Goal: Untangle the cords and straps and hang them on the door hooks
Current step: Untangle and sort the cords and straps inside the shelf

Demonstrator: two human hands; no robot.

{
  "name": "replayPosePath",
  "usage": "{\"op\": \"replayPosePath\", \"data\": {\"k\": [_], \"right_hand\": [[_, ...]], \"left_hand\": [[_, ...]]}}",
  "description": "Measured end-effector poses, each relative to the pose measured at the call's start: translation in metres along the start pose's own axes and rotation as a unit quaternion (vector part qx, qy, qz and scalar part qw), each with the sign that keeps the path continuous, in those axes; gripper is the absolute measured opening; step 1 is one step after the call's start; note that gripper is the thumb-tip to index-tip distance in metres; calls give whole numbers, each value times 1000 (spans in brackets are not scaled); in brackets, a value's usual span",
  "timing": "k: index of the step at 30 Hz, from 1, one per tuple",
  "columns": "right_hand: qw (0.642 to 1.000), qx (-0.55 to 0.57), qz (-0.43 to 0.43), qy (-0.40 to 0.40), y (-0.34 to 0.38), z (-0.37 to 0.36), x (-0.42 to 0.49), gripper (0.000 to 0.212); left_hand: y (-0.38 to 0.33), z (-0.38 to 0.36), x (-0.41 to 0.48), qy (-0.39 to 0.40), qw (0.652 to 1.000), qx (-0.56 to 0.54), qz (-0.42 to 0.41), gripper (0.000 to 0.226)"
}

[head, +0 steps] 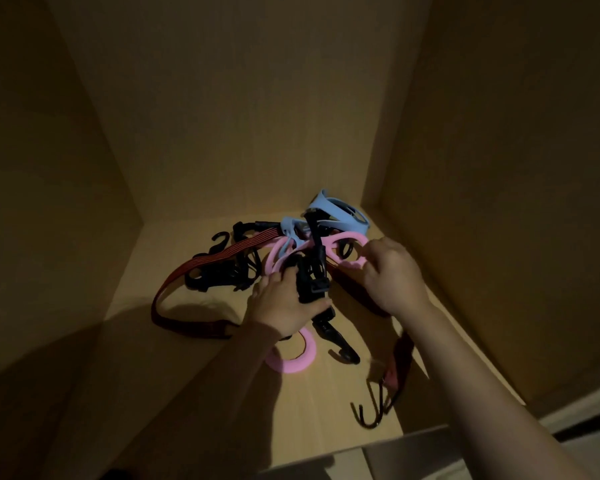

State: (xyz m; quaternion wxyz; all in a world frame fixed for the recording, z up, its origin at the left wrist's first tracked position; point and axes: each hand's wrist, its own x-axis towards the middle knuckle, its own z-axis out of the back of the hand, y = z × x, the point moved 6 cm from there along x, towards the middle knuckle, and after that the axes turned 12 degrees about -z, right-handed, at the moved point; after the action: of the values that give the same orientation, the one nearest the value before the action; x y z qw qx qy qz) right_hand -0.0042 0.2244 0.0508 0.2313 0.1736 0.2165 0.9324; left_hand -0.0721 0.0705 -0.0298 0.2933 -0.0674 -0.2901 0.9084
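Observation:
A tangle of cords and straps lies on a dim wooden shelf floor [194,393]. It holds a red bungee cord [187,271] with black stripes, a blue strap [340,213], pink ring-shaped straps [347,242] and black plastic hooks [219,240]. My left hand [284,303] grips a black buckle piece [310,285] in the middle of the tangle. My right hand [392,271] pinches the pink ring at its right side. Another pink ring [297,362] lies under my left wrist. A black wire hook [371,410] on a red cord end lies near the shelf's front edge.
Wooden side walls [499,168] and a back wall [239,116] close in the shelf on three sides. The tangle sits toward the back right corner. The shelf's front edge [326,455] runs along the bottom, with a pale floor beyond at lower right.

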Motion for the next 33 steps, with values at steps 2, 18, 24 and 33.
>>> {"op": "replayPosePath", "data": {"k": [2, 18, 24, 33], "right_hand": [[999, -17, 31, 20, 8, -9, -4, 21], [855, 423, -64, 294, 42, -64, -31, 49], [830, 506, -49, 229, 59, -36, -19, 29], [839, 483, -37, 248, 73, -24, -12, 27]], "left_hand": [[3, 0, 2, -19, 999, -21, 20, 49], [-32, 52, -11, -110, 896, -428, -48, 9], [-20, 73, -18, -137, 864, -484, -16, 39], [-13, 60, -33, -21, 898, -438, 35, 9]]}}
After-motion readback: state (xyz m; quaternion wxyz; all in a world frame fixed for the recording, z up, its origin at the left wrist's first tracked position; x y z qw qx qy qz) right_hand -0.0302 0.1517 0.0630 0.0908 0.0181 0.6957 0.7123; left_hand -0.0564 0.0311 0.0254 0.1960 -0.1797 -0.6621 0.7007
